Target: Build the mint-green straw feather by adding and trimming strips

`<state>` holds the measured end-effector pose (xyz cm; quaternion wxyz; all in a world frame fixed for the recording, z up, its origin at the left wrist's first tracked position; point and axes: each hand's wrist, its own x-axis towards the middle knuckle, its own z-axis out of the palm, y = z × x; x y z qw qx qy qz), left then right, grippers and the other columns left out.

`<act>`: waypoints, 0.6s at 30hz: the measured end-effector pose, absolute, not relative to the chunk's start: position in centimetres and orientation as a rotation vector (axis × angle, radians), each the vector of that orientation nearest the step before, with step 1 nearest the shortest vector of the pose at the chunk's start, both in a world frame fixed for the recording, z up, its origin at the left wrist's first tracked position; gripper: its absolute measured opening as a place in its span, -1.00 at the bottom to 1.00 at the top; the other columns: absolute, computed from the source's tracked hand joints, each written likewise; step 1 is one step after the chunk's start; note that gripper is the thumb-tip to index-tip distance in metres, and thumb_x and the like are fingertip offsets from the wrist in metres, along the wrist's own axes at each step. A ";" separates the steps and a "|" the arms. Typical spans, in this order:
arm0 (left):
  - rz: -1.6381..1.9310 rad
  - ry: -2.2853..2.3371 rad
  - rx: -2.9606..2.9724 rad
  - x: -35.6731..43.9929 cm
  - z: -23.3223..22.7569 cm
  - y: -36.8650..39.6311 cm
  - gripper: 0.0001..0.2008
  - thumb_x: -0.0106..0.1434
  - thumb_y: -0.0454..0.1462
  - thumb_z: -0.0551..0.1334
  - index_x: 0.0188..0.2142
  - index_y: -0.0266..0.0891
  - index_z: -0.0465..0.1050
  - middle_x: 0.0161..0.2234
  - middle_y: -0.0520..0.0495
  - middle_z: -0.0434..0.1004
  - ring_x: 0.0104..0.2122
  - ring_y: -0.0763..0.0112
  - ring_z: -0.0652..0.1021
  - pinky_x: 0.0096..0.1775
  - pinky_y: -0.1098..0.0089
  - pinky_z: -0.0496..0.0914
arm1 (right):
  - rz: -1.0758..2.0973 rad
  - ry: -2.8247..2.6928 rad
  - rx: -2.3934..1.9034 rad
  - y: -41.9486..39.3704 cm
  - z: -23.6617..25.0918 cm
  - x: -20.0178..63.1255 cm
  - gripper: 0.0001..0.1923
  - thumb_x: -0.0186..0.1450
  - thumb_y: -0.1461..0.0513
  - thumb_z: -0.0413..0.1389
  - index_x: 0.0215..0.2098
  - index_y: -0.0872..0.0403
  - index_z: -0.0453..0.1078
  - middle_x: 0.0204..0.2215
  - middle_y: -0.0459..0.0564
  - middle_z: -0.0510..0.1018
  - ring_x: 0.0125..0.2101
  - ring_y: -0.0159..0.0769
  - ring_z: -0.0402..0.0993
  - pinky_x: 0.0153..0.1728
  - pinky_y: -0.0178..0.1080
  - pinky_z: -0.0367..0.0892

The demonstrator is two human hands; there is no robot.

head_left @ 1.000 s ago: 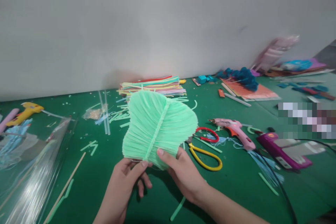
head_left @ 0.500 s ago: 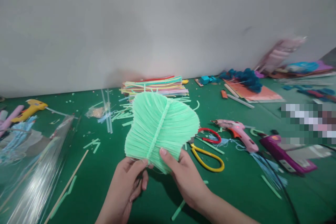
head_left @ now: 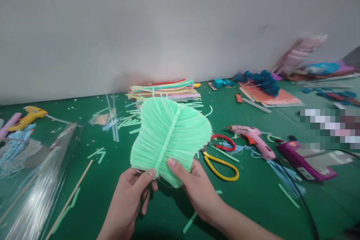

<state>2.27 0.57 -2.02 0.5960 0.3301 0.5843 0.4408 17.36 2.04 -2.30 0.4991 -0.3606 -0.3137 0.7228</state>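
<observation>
I hold a light green leaf shape (head_left: pixel 170 137) made of many thin straws laid side by side, with a straw spine down its middle. It is lifted above the green table (head_left: pixel 253 202), its broad end pointing away from me. My left hand (head_left: pixel 131 198) pinches its near end from below left, thumb on the spine's base. My right hand (head_left: pixel 198 189) grips the near right edge, thumb on top.
A stack of coloured straws (head_left: pixel 165 90) lies behind the leaf by the grey partition (head_left: pixel 168 30). Scissors with yellow and red handles (head_left: pixel 222 155), a pink glue gun (head_left: pixel 253 138) and a purple glue gun (head_left: pixel 302 161) sit right. A clear plastic bag (head_left: pixel 33 180), a yellow glue gun (head_left: pixel 26 117) and green straw offcuts (head_left: pixel 97 154) lie left.
The leaf and both hands have shifted slightly left and tilted a little. My left fingers have uncurled beneath the leaf. Both grips remain.
</observation>
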 end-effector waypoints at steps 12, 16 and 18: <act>1.043 1.408 0.833 3.3 -1.5 -0.2 -0.63 0.15 0.00 0.29 -0.48 -0.29 0.42 -0.67 0.13 0.31 -0.76 0.71 0.17 -0.70 0.61 0.03 | 1.719 -0.707 -0.965 2.2 -2.6 17.1 -0.68 0.03 0.18 0.39 -0.28 0.09 0.50 -0.43 -0.11 0.58 -0.45 -0.38 0.40 -0.43 -0.33 0.29; 1.066 1.450 0.851 3.5 -1.1 -0.5 -0.65 0.06 -0.03 0.38 -0.43 -0.29 0.46 -0.67 0.14 0.27 -0.73 0.69 0.19 -0.70 0.62 0.04 | 1.770 -0.704 -0.905 2.2 -2.3 17.3 -0.64 0.05 0.21 0.38 -0.19 0.07 0.48 -0.32 -0.09 0.60 -0.35 -0.34 0.47 -0.33 -0.30 0.36; 1.099 1.452 0.868 3.7 -0.9 -0.7 -0.66 0.06 -0.04 0.38 -0.45 -0.29 0.46 -0.67 0.13 0.27 -0.72 0.68 0.20 -0.69 0.62 0.06 | 1.789 -0.709 -0.856 2.2 -2.0 17.3 -0.61 0.05 0.23 0.38 -0.15 0.08 0.48 -0.24 -0.05 0.61 -0.22 -0.26 0.51 -0.20 -0.24 0.40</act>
